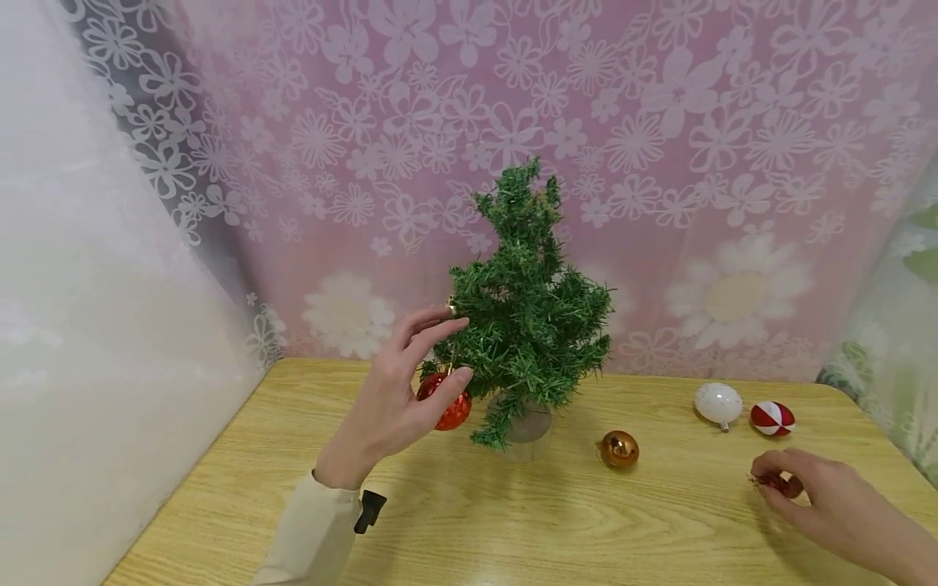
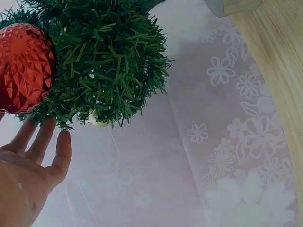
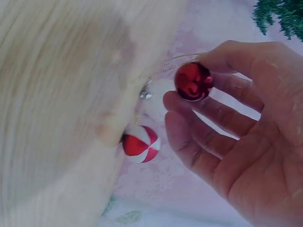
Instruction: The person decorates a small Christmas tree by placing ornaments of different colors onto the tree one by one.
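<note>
A small green Christmas tree (image 1: 523,293) stands on the table in a pale round base (image 1: 528,423). A faceted red bauble (image 2: 26,66) hangs by a cord at the tree's left side. My left hand (image 1: 399,391) is beside that bauble, fingers extended toward the branches; in the left wrist view its fingertips are right at the greenery. Over the table's right side, my right hand (image 1: 835,496) pinches a small shiny red bauble (image 3: 193,81) with a gold cord between thumb and fingers.
A copper-coloured bauble (image 1: 620,449) lies right of the tree base. Farther right are a white bauble (image 1: 718,404) and a red-and-white one (image 1: 773,418), beyond my right hand. A flowered pink curtain (image 1: 410,163) hangs behind the wooden table (image 1: 454,521).
</note>
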### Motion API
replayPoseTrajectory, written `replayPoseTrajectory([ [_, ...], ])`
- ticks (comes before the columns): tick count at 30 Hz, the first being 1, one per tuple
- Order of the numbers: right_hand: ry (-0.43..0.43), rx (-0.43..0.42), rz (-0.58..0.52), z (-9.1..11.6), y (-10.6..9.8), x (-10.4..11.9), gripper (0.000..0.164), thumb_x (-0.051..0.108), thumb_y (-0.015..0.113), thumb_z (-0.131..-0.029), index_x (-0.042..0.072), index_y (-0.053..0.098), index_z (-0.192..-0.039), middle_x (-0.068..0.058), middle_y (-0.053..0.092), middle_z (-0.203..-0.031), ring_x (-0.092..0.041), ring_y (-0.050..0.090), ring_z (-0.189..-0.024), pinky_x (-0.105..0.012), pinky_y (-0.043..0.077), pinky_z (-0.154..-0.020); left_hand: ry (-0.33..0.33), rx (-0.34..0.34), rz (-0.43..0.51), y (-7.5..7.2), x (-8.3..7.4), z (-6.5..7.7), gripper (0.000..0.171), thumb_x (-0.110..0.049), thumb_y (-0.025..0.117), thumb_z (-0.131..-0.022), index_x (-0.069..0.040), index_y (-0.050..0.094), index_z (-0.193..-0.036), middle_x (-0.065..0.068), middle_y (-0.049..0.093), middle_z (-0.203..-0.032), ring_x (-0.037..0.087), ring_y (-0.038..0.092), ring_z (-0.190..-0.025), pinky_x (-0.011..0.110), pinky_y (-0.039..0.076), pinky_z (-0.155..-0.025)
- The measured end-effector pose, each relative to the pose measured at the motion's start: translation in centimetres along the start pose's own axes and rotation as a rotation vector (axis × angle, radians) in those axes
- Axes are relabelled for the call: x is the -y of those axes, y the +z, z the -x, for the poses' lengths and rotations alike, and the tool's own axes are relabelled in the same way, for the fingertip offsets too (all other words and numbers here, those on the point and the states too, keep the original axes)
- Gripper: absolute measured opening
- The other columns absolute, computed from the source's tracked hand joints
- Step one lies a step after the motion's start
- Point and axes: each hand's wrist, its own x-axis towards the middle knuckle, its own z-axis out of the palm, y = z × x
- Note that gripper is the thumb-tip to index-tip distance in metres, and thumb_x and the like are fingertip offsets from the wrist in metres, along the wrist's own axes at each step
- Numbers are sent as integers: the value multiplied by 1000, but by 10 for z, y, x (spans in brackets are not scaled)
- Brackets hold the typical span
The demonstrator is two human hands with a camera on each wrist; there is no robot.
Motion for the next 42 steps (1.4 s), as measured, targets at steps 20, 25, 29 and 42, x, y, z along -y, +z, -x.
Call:
replayPoseTrajectory([
  [20,-176,-316,-107,-3,-15,53,37,-3,82,-78,22,70,-102,26,63,-85,13,53,-72,-9,41,-52,51,-30,-12,5,6,10,51,-19,73,-92,-15,60,-141,11,50,-151,24,51,-139,48,46,-110],
  [25,-182,-324,-117,-5,-20,63,41,-4,82,-78,27,69,-101,26,62,-86,13,55,-72,-7,42,-54,64,-39,-25,6,7,12,51,-19,74,-92,-14,60,-141,12,51,-150,26,51,-139,49,45,-110],
  [29,-214,-345,-136,-7,-24,72,46,-7,82,-76,28,68,-101,26,61,-87,12,57,-72,-7,43,-55,82,-56,-50,6,7,13,49,-25,72,-94,-15,60,-141,13,52,-149,27,52,-137,51,45,-109],
  [42,-283,-374,-143,-16,-35,94,51,-8,83,-72,29,67,-102,23,64,-91,11,59,-72,-7,44,-56,168,-104,-284,10,7,14,53,-50,50,-104,-14,59,-142,16,57,-144,27,56,-132,58,40,-102],
])
